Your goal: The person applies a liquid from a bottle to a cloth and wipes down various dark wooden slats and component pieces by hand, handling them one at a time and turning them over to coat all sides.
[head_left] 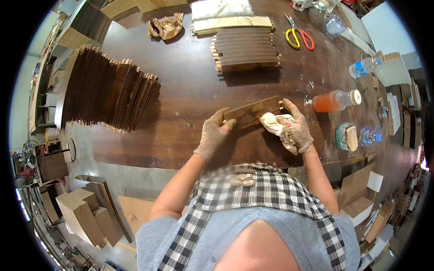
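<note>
Both my hands wear stained, light-coloured gloves. My left hand (216, 134) grips one end of a dark brown wooden slat (246, 113), thumb on the near side. At the slat's other end, my right hand (296, 128) clutches a crumpled whitish cloth (272, 124), which lies against the wood. Some of the right fingers reach round that end of the slat. The slat is held tilted over the brown table (181, 113). Ahead of my hands stands a stack of similar dark slats (246, 49) with pale pegs at their ends.
A larger row of slats (108, 90) stands at the left. Further back are a crumpled brown cloth (166, 28) and scissors (296, 38) with yellow and red handles. At the right stand a bottle of orange liquid (332, 100), a water bottle (365, 67) and a green-sided container (346, 137).
</note>
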The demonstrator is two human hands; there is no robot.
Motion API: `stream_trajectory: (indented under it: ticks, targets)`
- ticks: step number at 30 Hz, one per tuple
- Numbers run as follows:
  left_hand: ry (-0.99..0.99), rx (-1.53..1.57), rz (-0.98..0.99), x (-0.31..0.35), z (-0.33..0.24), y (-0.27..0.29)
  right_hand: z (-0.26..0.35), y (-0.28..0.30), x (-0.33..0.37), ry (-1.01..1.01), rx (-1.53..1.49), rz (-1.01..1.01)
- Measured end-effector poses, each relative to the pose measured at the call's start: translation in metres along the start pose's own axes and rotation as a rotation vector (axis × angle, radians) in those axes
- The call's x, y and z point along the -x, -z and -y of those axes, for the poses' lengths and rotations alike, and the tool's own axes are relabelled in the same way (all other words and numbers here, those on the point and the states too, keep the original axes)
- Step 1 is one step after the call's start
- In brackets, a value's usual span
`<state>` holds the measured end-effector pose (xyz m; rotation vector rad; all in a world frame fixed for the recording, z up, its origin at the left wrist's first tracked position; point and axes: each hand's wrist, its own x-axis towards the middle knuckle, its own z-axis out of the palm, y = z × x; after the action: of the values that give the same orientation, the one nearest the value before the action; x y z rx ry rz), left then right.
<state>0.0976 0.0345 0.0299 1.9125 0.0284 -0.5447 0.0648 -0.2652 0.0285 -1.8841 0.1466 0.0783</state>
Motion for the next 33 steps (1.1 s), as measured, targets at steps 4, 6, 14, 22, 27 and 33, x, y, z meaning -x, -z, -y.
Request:
stream_trajectory:
  ticks: [4,6,14,22,27,33]
  targets:
    - [-0.338,-0.410,-0.303,0.029,0.016,-0.004,0.012,0.034,0.009,-0.186,-0.487,-0.203]
    - [-0.437,-0.475,-0.286,0.037,0.013,-0.009,0.020,0.026,0.007,-0.048,-0.281,-0.338]
    - [-0.620,-0.348,-0.228,0.009,0.041,-0.037,0.026,-0.123,0.002,0.708,0.786,-0.131]
    - [-0.726,-0.415,-0.173,0.022,0.025,-0.018,0.002,0.009,-0.051,0.284,0.787,-0.481]
    - [-0.749,-0.464,-0.130,0.035,0.036,-0.007,0.023,-0.113,-0.002,0.746,0.680,-0.197]
    - [-0.776,-0.472,-0.152,0.038,0.032,0.000,-0.011,-0.003,-0.019,0.141,0.879,-0.301]
